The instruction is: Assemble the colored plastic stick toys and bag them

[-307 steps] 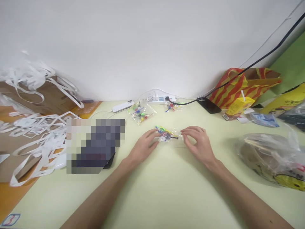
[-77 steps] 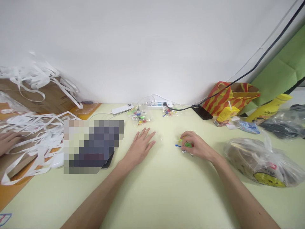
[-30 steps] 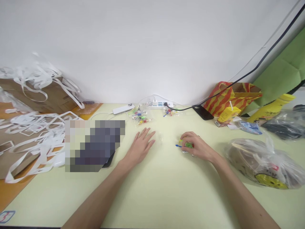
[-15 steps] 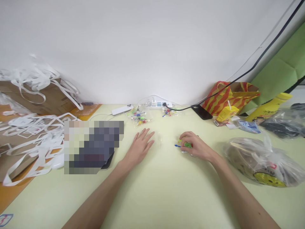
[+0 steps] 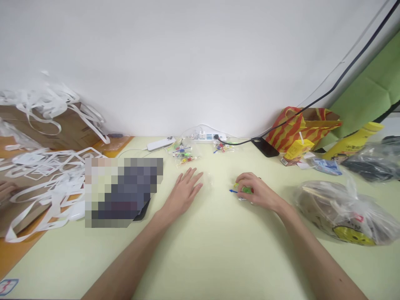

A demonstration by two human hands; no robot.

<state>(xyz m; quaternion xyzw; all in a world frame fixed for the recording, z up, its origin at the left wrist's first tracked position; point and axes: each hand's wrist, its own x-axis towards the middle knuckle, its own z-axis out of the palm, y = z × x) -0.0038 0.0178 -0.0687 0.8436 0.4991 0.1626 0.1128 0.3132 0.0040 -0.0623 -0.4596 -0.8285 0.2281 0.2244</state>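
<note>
The right hand [image 5: 258,192] is curled over a small bundle of coloured plastic pieces [image 5: 243,190] on the pale yellow table [image 5: 218,250], fingers closed around it, with a blue tip poking out at the hand's nine o'clock. The left hand [image 5: 184,192] lies flat and spread on the table, palm down, holding nothing; its fingertips rest at the edge of a clear empty bag [image 5: 208,180] that sits at its two o'clock, too faint to tell whether they touch. The two hands are near each other but apart. At twelve o'clock from the left hand lies a clear bag of coloured bits [image 5: 183,155], and a second such bag [image 5: 222,146] lies beyond the right hand, just before a white power strip [image 5: 208,136] against the wall. A black phone [image 5: 265,147] lies at one o'clock from the right hand, beside a red-and-yellow striped bag [image 5: 304,125]. At three o'clock sits a bulging clear sack [image 5: 340,210]. Far off at nine o'clock, white paper strips [image 5: 46,175] cover a brown surface, where another person's fingertips [image 5: 4,189] show at the frame's edge.
</note>
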